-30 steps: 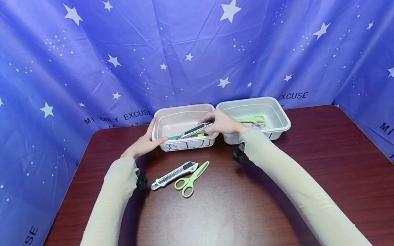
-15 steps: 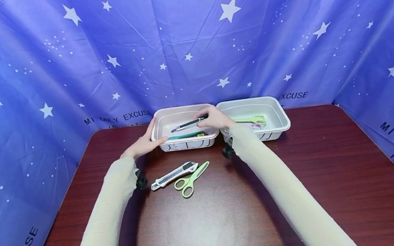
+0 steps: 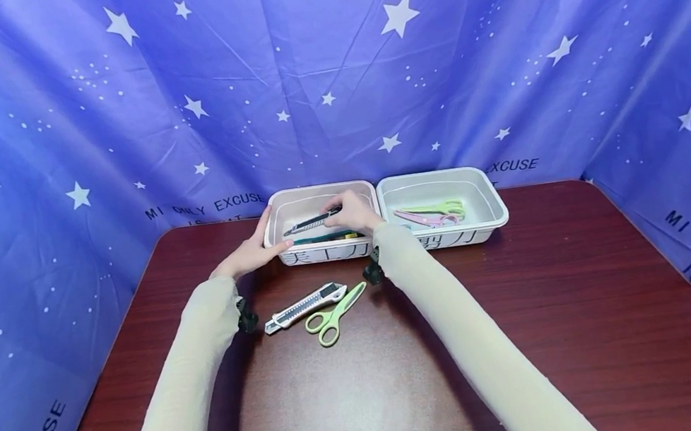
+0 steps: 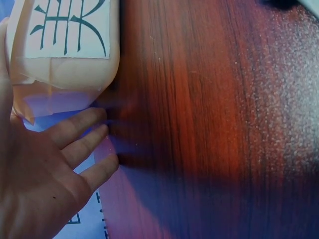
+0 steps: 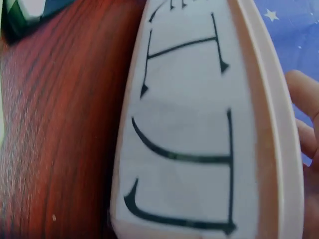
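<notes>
My right hand (image 3: 351,211) is inside the left plastic bin (image 3: 326,254), pinching the end of a black and silver utility knife (image 3: 311,221). The knife lies tilted over the bin floor, its other end toward the bin's left side. Below it, a teal utility knife (image 3: 322,237) lies along the front wall, with a yellow bit near its right end. In the right wrist view the bin's labelled front hides the knife; only part of my fingers shows. My left hand (image 3: 250,253) rests against the bin's left end, thumb on the front rim, the other fingers spread and fairly straight (image 4: 79,139).
A second bin (image 3: 496,216) stands close against the right of the first, holding green scissors (image 3: 447,209) and pink scissors (image 3: 429,220). In front on the wooden table (image 3: 554,305) lie a white utility knife (image 3: 306,307) and another pair of green scissors (image 3: 334,316). A starry curtain hangs behind.
My right hand has moved left and inward over the left bin, carrying the black and silver utility knife. The scissors in the right bin are now uncovered. My left hand stays in place.
</notes>
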Demonstrator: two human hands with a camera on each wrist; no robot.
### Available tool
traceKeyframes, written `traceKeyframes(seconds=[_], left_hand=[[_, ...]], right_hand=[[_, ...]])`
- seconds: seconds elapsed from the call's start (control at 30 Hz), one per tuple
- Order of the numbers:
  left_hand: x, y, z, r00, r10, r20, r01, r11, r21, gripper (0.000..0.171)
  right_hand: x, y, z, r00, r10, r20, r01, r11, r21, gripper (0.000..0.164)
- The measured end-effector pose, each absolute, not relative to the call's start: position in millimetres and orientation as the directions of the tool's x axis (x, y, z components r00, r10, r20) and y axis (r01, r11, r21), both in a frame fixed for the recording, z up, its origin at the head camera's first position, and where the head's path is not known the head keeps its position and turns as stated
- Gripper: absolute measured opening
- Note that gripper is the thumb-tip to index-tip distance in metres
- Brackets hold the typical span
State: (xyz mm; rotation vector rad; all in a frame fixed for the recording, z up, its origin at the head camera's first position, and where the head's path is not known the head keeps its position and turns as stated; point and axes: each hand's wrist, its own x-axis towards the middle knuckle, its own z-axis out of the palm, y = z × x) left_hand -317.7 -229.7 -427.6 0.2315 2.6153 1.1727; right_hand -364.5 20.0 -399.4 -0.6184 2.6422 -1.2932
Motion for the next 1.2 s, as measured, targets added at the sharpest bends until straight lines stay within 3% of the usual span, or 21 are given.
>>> traceKeyframes(seconds=[0.5, 0.73, 1.03, 1.2], left_hand=[[-316, -227, -429, -0.951, 0.262, -0.167, 0.04, 0.638, 0.769, 0.094], [-314, -229, -426, -0.955, 0.245, -0.167, 0.037, 0.657, 0.753, 0.096], [-315, -228, -426, -0.952, 0.257, -0.167, 0.043, 0.652, 0.757, 0.096], [-298, -219, -400, -0.944, 0.267, -0.192, 0.022, 0.635, 0.772, 0.092]], right_hand=[[-365, 14, -410, -0.925, -0.373, 0.07, -0.313, 0.645, -0.697, 0.022], [-362, 20, -406, -0.921, -0.345, 0.179, -0.354, 0.556, -0.752, 0.021], [-339, 29, -401, -0.848, -0.43, 0.311, -0.496, 0.432, -0.753, 0.017], [-326, 33, -400, -0.831, -0.446, 0.333, -0.513, 0.382, -0.769, 0.019]])
